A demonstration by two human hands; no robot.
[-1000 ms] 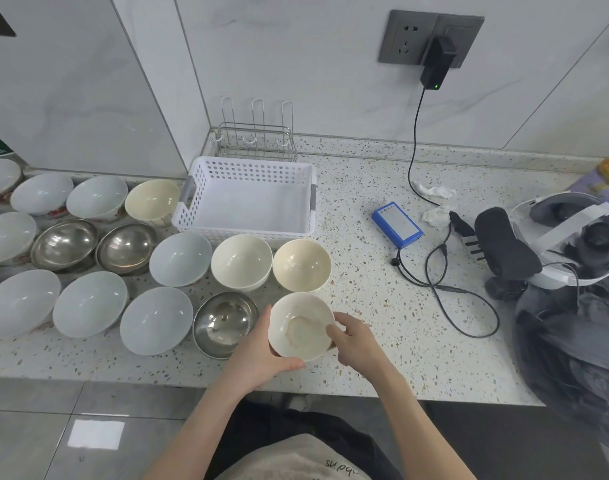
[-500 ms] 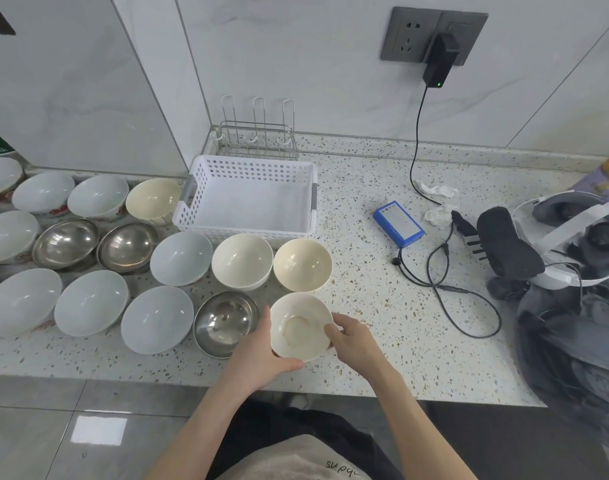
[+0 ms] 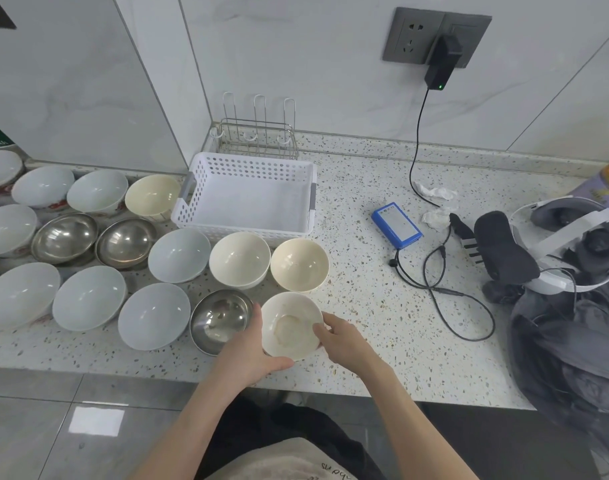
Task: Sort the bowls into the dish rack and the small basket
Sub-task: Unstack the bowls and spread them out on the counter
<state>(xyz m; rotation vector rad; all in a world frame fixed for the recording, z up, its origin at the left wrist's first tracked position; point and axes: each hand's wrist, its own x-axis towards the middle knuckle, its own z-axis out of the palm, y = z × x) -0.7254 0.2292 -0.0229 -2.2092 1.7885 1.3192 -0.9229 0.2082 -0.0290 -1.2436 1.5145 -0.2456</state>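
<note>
A small cream bowl (image 3: pixel 291 325) sits near the counter's front edge, held from both sides: my left hand (image 3: pixel 247 351) cups its left and underside, my right hand (image 3: pixel 337 341) grips its right rim. Beside it on the left is a steel bowl (image 3: pixel 220 320). Several more bowls, pale blue, cream and steel, fill the counter to the left, such as a cream bowl (image 3: pixel 299 264) just behind. The white perforated small basket (image 3: pixel 251 199) stands empty behind them. The wire dish rack (image 3: pixel 258 136) stands empty against the wall.
A blue battery pack (image 3: pixel 396 225) with black cables (image 3: pixel 445 292) lies right of the basket, plugged into a wall charger (image 3: pixel 441 64). A headset (image 3: pixel 573 244) and a dark bag (image 3: pixel 573 358) fill the right end. Crumpled tissues (image 3: pixel 434 202) lie near the pack.
The bowl and both hands have hardly shifted on the counter; the grip is the same in all frames.
</note>
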